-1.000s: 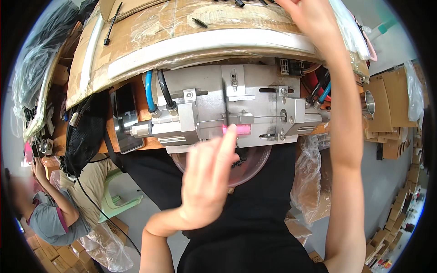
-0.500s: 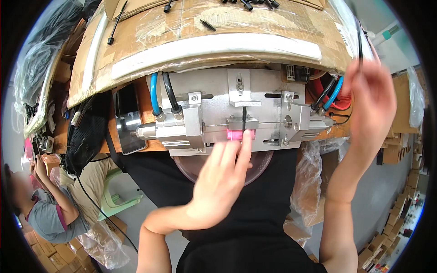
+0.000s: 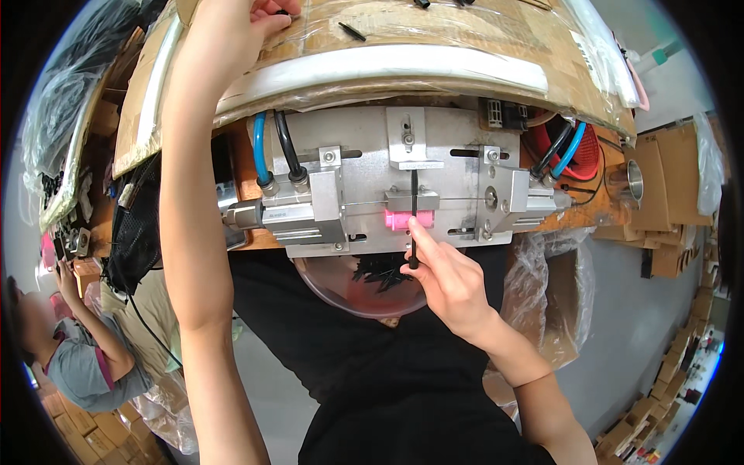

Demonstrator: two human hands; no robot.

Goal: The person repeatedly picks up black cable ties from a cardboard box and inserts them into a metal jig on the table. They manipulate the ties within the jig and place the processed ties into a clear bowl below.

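My right hand [image 3: 457,287] is closed on a slim black rod [image 3: 414,246] with a knob at its near end, thumb and fingers pinching it close to the knob. The rod lies lengthwise over a pink block [image 3: 399,220], and its far end reaches up to the bracket [image 3: 417,164] of a metal fixture [image 3: 364,147]. My left hand [image 3: 244,31] stretches to the cardboard at the upper left. Its fingertips pinch a small black knobbed rod [image 3: 283,12], partly hidden by the fingers.
Metal cylinders with blue and black hoses [image 3: 261,155] flank the fixture. Beneath its near edge, a clear bowl [image 3: 333,298] holds several black pieces. A loose black rod [image 3: 352,32] lies on the cardboard [image 3: 465,31]. At left, another person [image 3: 93,364] sits.
My right hand has come down from the right side to the rod at the pink block. My left hand has left the block and reached up to the cardboard, uncovering the bowl's black pieces.
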